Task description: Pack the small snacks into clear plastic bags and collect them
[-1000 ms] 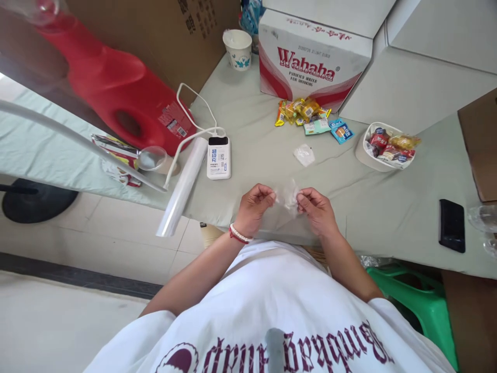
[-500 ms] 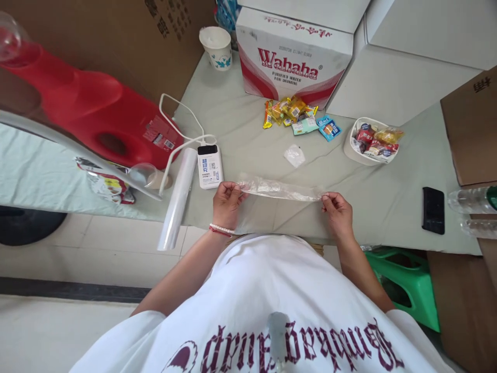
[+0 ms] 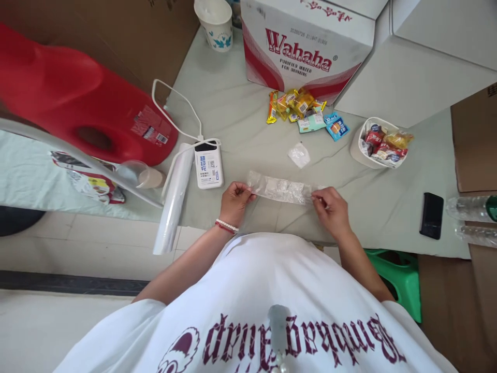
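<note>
Left hand and right hand each pinch an end of a crinkled clear plastic strip at the counter's near edge.

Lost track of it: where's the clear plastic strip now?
Head view, centre: the clear plastic strip is stretched between left hand and right hand, just right of the power bank.

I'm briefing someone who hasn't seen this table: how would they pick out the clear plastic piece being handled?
Start at the white and red Wahaha cardboard box at the table's far side and come straight toward the table's near edge. There the left hand and right hand pinch the ends of a long, crinkled clear plastic strip. Unlike the small crumpled clear wrapper lying loose beyond it, it is stretched out and held.
</note>
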{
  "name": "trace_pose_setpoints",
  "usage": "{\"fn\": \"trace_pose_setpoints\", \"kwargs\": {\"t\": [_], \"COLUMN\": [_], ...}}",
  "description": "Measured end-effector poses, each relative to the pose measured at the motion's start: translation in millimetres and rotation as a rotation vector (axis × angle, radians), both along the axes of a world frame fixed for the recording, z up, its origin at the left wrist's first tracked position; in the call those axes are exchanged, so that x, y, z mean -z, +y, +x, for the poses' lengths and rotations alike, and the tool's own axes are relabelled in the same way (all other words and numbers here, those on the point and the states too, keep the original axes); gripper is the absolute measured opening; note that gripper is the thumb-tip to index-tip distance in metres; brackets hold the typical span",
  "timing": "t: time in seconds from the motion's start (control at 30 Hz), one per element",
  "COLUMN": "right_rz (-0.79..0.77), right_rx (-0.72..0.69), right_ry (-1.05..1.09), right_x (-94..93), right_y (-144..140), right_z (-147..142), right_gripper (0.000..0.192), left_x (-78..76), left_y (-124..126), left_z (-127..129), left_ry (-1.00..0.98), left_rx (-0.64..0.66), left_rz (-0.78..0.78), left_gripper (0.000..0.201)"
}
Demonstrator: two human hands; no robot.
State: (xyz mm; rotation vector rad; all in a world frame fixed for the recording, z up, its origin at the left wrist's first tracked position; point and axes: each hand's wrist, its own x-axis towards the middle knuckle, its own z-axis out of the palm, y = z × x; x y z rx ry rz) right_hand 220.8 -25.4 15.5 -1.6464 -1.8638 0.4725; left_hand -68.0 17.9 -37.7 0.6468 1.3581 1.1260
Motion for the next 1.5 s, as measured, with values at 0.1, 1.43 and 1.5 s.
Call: {"fn": "trace_pose_setpoints", "kwargs": {"t": [0.1,1.43,1.5], "right_rz": [-0.042,-0.167,-0.237], "right_rx": [-0.107,0.138,0.083], "right_ry": [-0.127,0.193,0.199], "right_x": [12.4,8.2,13.8], "right_y": [26.5,17.7,26.5], "right_z": [-23.6,-35.5,-31.8], "right_gripper": [0.022,0.031,0.029], "left_x": [-0.4,-25.5,-25.4], "left_y": [-1.4,5.1,5.8], "left_z": [-4.7,81.7,78.6], "left_ry": [0.06,-0.037,-0.053], "left_rx": [0.053,0.446,0.456], "left_rz": [0.028,0.006,0.032], "left_gripper": [0.035,0.019,0.019]}}
